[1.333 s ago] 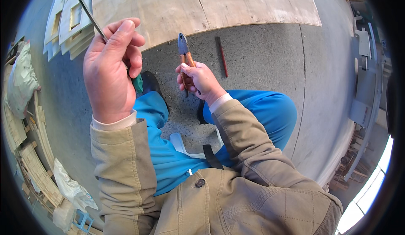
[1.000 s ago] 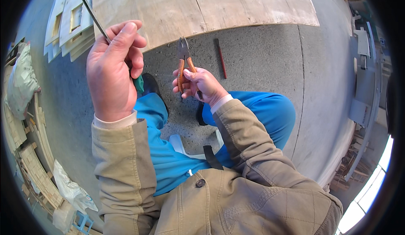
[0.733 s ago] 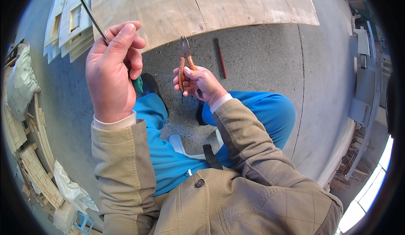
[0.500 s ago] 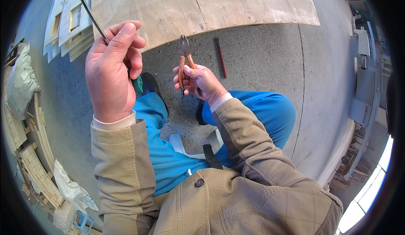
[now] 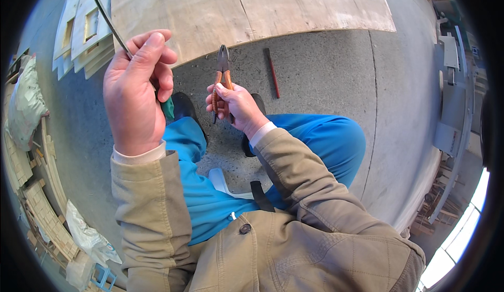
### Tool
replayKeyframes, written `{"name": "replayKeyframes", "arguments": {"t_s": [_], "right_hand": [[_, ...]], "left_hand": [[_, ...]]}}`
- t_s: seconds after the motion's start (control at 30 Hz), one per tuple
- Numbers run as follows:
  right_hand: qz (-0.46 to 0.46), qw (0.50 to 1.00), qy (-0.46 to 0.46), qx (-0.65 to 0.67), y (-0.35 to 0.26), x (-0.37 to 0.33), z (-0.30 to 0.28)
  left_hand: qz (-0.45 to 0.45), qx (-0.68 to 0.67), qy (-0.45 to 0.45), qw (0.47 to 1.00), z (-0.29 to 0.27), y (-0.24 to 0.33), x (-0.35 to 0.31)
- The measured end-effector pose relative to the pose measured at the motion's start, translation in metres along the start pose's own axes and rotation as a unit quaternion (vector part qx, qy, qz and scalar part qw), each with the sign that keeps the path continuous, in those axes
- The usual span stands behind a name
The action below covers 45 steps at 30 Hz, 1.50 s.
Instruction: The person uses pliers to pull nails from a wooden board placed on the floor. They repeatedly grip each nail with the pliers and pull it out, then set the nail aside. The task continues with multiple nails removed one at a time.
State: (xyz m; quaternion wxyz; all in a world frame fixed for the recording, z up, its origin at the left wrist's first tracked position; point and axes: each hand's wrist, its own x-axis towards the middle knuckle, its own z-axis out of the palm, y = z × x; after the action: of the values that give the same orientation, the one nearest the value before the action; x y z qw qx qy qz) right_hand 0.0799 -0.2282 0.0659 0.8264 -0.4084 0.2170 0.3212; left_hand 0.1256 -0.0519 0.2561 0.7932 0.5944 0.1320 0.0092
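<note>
Raised at the left, my left hand (image 5: 136, 90) is closed round a screwdriver (image 5: 107, 22). Its long metal shaft points up and to the left, and a bit of green handle shows below the fingers. Lower and nearer the middle, my right hand (image 5: 236, 105) grips pliers (image 5: 224, 64) by their orange handles. The plier jaws point upward and look almost closed, with nothing seen between them. A slim red tool with a dark end (image 5: 272, 74) lies on the concrete to the right of the pliers.
A large plywood sheet (image 5: 294, 6) spans the far side. Stacked boards with cut-outs (image 5: 81, 32) stand at its left. Wood pieces (image 5: 50, 218) and pale sacks (image 5: 31, 103) line the left edge. My blue-trousered knees (image 5: 331, 140) are bent, with shoes beneath my hands.
My right hand has shifted left with the pliers, and their handles have come closer together. My left hand has barely moved, still holding the screwdriver.
</note>
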Motion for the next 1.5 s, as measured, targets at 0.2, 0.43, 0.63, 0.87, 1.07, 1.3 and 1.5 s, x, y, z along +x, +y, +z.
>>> {"name": "replayKeyframes", "arguments": {"t_s": [0.2,0.43,0.63,0.87,1.07,1.3,1.5], "right_hand": [[-0.012,0.998,-0.018,0.062,0.008,0.006,0.003],[-0.014,0.99,-0.055,0.126,0.008,0.003,-0.008],[0.006,0.955,-0.145,0.257,0.01,0.008,-0.022],[0.02,0.975,-0.126,0.183,0.003,0.005,-0.016],[0.041,0.987,-0.108,0.109,0.002,0.001,-0.014],[0.037,0.986,-0.121,0.107,0.006,0.003,-0.018],[0.028,0.979,-0.138,0.15,0.004,0.007,-0.02]], "left_hand": [[0.0,0.003,-0.002,1.0,0.001,0.0,0.0],[0.008,0.017,-0.002,1.0,0.003,-0.002,-0.001],[0.0,0.026,-0.008,1.0,0.005,-0.003,0.0],[-0.007,0.027,-0.009,1.0,0.008,-0.003,0.001],[-0.005,0.026,-0.01,1.0,0.006,-0.002,0.001],[-0.001,0.019,-0.004,1.0,0.003,0.001,-0.001],[0.0,0.017,-0.003,1.0,0.001,0.001,-0.003]]}}
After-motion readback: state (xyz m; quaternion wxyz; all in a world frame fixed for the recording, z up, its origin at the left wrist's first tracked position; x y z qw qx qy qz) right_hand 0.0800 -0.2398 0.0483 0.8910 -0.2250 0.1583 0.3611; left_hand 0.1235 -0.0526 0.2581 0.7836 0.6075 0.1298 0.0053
